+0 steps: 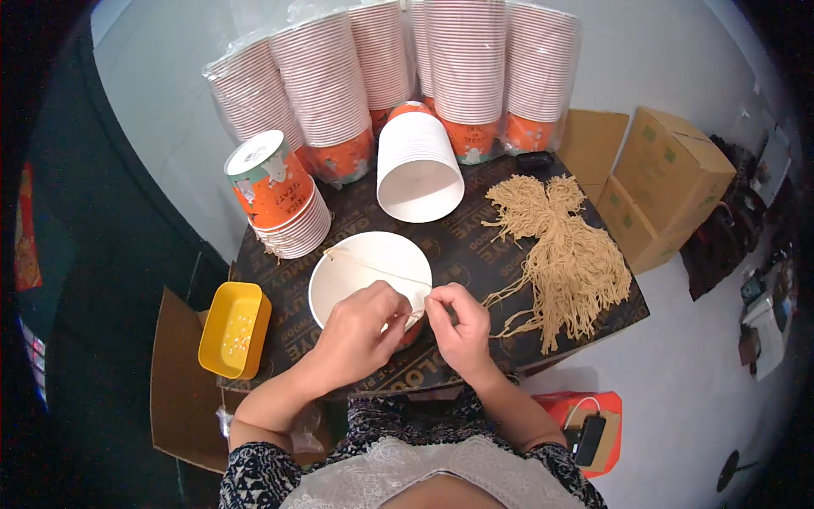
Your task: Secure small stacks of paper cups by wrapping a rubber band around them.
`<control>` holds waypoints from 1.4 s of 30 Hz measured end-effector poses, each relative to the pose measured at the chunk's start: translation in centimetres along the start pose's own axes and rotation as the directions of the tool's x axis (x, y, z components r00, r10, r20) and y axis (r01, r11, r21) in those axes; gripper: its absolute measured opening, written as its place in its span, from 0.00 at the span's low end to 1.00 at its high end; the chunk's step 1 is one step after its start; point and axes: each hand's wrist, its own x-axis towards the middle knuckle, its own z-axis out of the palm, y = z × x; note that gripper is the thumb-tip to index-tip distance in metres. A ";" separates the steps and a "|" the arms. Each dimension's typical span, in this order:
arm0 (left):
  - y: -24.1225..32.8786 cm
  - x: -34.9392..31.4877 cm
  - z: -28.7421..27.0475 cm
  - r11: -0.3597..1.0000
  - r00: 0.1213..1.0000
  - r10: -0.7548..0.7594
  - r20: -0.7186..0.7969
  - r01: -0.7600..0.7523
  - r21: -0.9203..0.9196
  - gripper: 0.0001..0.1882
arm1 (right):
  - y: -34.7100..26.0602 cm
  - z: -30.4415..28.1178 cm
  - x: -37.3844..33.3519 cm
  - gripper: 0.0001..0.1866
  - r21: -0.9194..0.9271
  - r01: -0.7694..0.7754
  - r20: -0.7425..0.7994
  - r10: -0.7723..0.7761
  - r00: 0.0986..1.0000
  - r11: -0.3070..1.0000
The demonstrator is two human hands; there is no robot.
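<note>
A paper bucket [339,288] with a white inside stands mouth up on the dark table in front of me. A thin tan cord [373,270] is fixed at its far left rim and runs across the mouth to the near right rim. There my left hand [360,327] pinches the cord's end, thumb and fingers together. Close beside it, my right hand [458,327] also pinches the cord at the rim, fingertips closed. The exact knot or hole between the fingertips is too small to make out.
Tan cut cords [564,263] lie bunched at the right. Stacked orange buckets [275,191] stand at left; a nested white stack [420,170] lies behind. Bagged bucket stacks [466,68] line the back. A yellow tray [236,331] holds small pale bits. Cardboard boxes [670,170] stand at right.
</note>
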 end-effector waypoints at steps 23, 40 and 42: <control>-0.7 0.1 0.6 0.982 0.990 -0.135 -0.024 0.131 -0.134 0.05 | -1.1 -0.4 -0.1 0.06 0.016 0.062 0.141 -0.064 0.988 0.998; -0.8 0.6 0.3 0.999 1.000 0.028 0.004 -0.028 -0.043 0.05 | -1.2 -0.1 -0.9 0.04 0.453 -0.442 0.239 0.372 0.897 0.774; -1.3 0.5 0.5 0.997 0.997 0.072 0.018 -0.071 -0.021 0.05 | -0.9 0.0 -1.0 0.03 0.456 -0.405 0.227 0.337 0.914 0.793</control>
